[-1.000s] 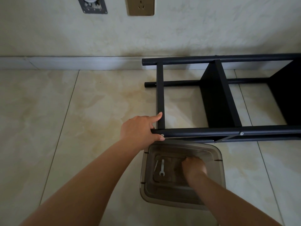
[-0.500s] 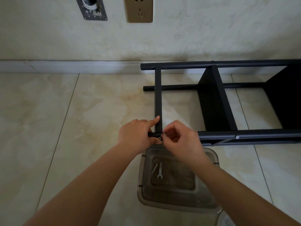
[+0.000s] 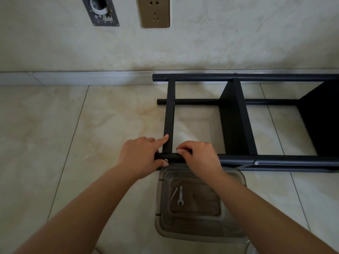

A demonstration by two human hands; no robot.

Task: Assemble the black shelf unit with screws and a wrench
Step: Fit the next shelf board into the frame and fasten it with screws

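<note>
Both the left hand (image 3: 139, 156) and right hand (image 3: 200, 158) grip the shelf unit's (image 3: 236, 116) near tube end.

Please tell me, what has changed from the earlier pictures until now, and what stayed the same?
The right hand came up out of the bin and now grips the near tube of the shelf beside the left hand. A screw sits in the tube between them. The left hand kept its hold; the wrench stayed in the bin.

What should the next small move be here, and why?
Probably the right hand should reach down for the small silver wrench in the clear plastic bin: a screw head already sits in the black metal rail, which the left hand grips.
</note>
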